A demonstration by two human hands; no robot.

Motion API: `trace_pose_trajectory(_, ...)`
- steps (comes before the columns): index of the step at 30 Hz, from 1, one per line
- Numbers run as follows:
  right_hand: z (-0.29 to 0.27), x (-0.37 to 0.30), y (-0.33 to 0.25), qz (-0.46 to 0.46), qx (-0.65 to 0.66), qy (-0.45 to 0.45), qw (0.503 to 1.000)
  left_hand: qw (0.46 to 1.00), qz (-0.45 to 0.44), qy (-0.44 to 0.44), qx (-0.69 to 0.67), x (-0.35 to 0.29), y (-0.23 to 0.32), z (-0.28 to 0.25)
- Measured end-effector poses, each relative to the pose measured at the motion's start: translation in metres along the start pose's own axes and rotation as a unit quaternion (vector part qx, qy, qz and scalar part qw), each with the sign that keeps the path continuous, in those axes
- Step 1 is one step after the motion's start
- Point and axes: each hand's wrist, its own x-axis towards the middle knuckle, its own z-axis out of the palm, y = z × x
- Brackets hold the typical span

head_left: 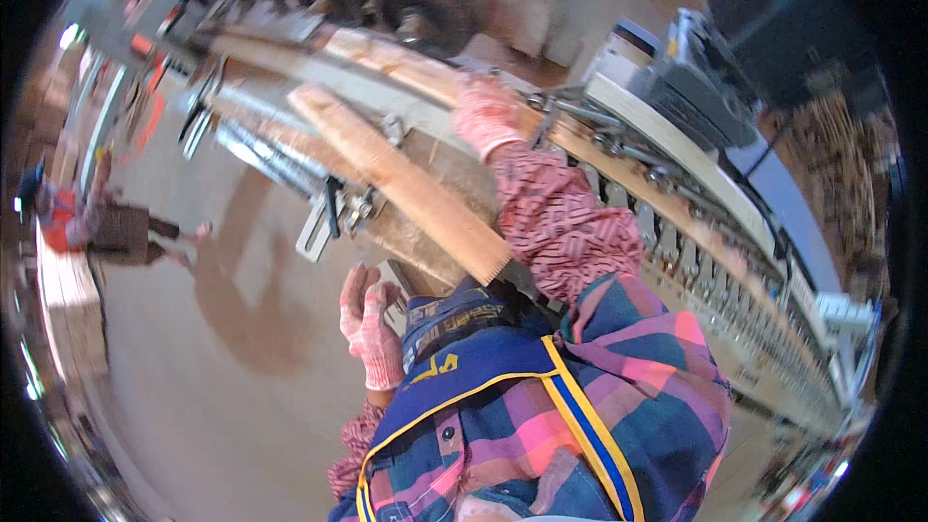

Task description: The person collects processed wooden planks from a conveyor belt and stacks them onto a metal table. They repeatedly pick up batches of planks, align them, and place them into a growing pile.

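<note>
Flanking the plank [401, 184], right hand [486, 114] touches a wooden strip [414, 72], grip unclear; left hand [369, 329] spreads its fingers loosely, empty.

Left of the left hand [369, 327], smooth grey-tan floor [155, 358] with a broad dark shadow [237, 314]; farther left, a pale stack of boards [75, 329]. Farther ahead and left, near the view's edge, a bright white light [71, 36]. Well right of the right hand [486, 114], a brownish heap [839, 150], too blurred to identify.
</note>
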Motion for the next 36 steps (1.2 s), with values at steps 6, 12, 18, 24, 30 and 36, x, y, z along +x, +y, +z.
trace_pose_trajectory(6,0.003,-0.002,0.000,0.001,0.027,-0.111,0.993,1.000,0.002,-0.004,0.010,-0.016,0.009,0.018)
trace_pose_trajectory(12,-0.001,-0.005,0.003,-0.029,0.038,-0.082,0.995,1.000,-0.006,-0.010,0.024,-0.018,0.012,0.014)
trace_pose_trajectory(18,0.021,-0.005,0.004,-0.049,-0.007,-0.063,0.997,0.999,-0.004,-0.021,0.035,-0.013,0.011,0.008)
trace_pose_trajectory(24,0.045,-0.002,0.018,-0.095,-0.021,0.021,0.995,1.000,0.009,-0.007,0.018,-0.013,0.012,0.005)
trace_pose_trajectory(30,0.033,0.003,0.018,-0.079,-0.022,0.000,0.997,1.000,-0.009,-0.021,-0.001,-0.018,0.011,0.000)
trace_pose_trajectory(36,0.018,0.017,0.004,-0.058,-0.055,-0.086,0.993,0.999,-0.010,-0.036,0.010,-0.017,0.009,-0.001)
